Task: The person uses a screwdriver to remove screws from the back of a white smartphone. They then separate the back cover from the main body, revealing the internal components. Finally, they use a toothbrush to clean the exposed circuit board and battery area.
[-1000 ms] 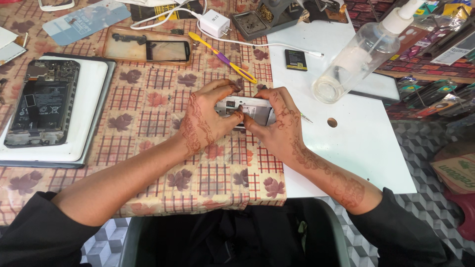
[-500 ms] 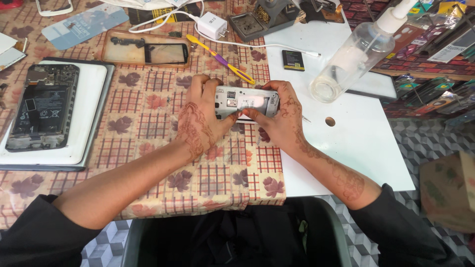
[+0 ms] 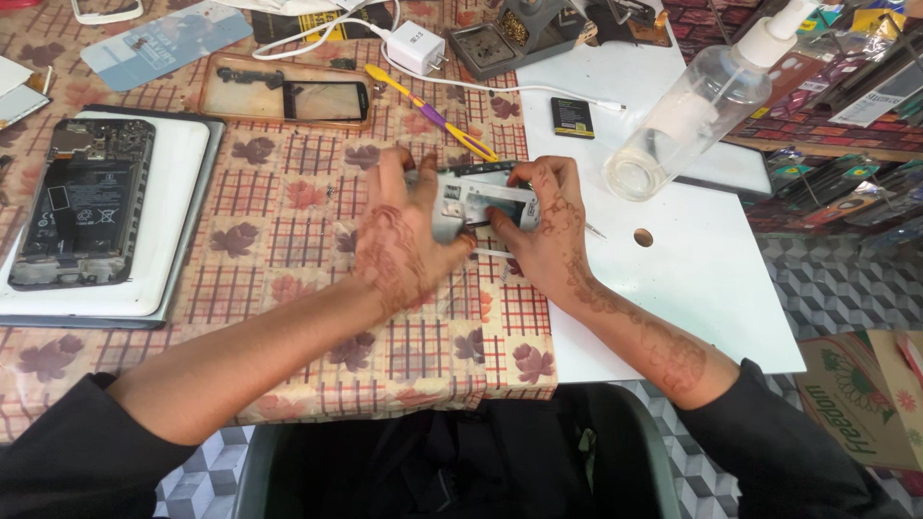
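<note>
1. Your workbench carries a checked, leaf-printed tablecloth [image 3: 288, 192] on the left and a white board [image 3: 692, 279] with a small round hole on the right; both of your hands meet right at the seam between them.
2. Far to your left, a grey tray [image 3: 183, 231] holds an opened black phone [image 3: 82, 216] with its insides showing, well apart from your hands.
3. Up right, a clear spray bottle [image 3: 692, 111] lies tilted on the white board, near your right hand but not touching it.
4. Above your hands lie a brown phone frame [image 3: 284, 91], a white charger plug [image 3: 415, 46] and a yellow and purple tool [image 3: 428, 113].
5. The opened phone body [image 3: 486, 202] sits between your hands, its long axis running left to right, just ahead of both palms and equally near each.
6. Your left hand [image 3: 404, 240] lies over its left end, fingers spread and curled down on it.
7. Your right hand [image 3: 548, 226] clasps the right end, thumb pressing on the face; a thin white strip [image 3: 490, 253] pokes out below, and whether you pinch it you cannot tell from here.
</note>
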